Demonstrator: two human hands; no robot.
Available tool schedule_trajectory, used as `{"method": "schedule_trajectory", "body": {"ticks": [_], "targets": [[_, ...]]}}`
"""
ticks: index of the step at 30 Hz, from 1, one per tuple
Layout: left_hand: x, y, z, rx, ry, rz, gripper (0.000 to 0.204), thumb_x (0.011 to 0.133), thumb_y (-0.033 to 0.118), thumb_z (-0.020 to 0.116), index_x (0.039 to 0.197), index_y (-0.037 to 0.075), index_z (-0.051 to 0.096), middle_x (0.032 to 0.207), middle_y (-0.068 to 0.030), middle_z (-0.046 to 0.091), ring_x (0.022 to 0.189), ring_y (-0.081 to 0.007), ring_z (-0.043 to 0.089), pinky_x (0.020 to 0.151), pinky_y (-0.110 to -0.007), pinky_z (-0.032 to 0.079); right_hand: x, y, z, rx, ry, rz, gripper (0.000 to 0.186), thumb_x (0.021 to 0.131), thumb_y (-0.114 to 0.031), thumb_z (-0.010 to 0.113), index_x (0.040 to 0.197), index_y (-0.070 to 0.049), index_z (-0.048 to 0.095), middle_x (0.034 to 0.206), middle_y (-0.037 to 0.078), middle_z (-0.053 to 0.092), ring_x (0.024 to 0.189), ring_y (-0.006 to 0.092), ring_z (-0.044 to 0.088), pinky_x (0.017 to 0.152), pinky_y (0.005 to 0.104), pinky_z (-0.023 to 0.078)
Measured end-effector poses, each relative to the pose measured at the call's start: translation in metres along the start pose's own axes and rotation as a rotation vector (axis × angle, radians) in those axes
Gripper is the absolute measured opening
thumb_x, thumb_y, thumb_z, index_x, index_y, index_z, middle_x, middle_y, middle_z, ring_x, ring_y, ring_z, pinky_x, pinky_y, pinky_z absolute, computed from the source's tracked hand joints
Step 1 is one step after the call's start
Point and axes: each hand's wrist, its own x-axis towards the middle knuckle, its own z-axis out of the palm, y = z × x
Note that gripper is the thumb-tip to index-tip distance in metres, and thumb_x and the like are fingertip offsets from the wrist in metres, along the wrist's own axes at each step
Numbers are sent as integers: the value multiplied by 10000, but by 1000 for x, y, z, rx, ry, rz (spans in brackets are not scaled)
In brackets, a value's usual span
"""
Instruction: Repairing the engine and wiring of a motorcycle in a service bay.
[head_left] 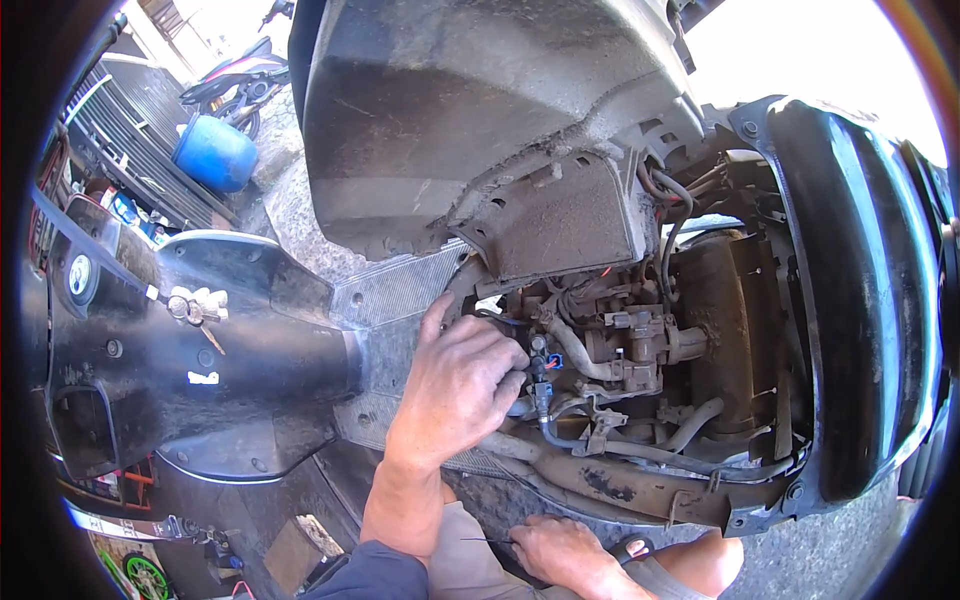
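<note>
My left hand (455,388) reaches into the opened body of a scooter, beside the engine. Its fingers curl down among the parts with the little finger lifted; what they grip, if anything, is hidden. Right beside the thumb and index finger sits a black fuel fitting (543,390) with a blue clip and a hose. My right hand (565,552) is low, by my leg, closed round a thin dark rod (486,541) whose end points left. The engine's intake parts (632,350) and a dusty, brown airbox (718,330) lie to the right of my left hand.
A large dusty plastic underside panel (450,120) rises over the engine. The scooter's front shield (230,360), with keys (198,308) hanging in it, stands left. A frame tube (590,475) runs along the near side. Right is a glossy black tail panel (860,300); far left, a blue barrel (215,153).
</note>
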Motion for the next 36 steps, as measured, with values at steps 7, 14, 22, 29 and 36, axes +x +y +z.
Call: {"method": "schedule_trajectory", "body": {"ticks": [7,14,22,29,36], "targets": [[0,1,4,70,-2,-17,122,702,134,787,776,86,702,790,-27,698,921,-227,660,1135,-557,294,0,-4,-4,13,1,9,240,945,-241,569,1056,-61,682,1042,175,679,991,404,680,841,507,563],[2,2,2,19,11,-44,155,698,134,795,808,87,696,827,-35,695,920,-234,659,1132,-548,308,-4,-7,-13,39,17,-20,222,947,-215,559,1026,-45,678,1028,197,674,962,418,688,819,522,568],[1,4,-5,-75,-12,-38,161,717,132,763,853,95,684,829,-41,682,920,-249,650,1129,-564,297,-11,-13,-15,0,10,-15,214,932,-199,561,1006,-38,681,1021,203,673,958,415,694,807,514,576],[6,5,2,-57,6,-46,143,723,141,747,845,93,689,838,-43,682,922,-251,648,1127,-560,301,-13,-13,-22,-3,23,-23,211,933,-194,553,1004,-38,677,1021,204,674,963,418,693,813,517,576],[8,3,-9,-13,90,-27,186,685,151,765,841,102,677,833,-37,677,867,-253,641,1093,-522,328,-2,-19,-28,-18,-31,-50,227,938,-211,558,1031,-44,681,1045,189,679,995,405,683,850,507,561]]}}
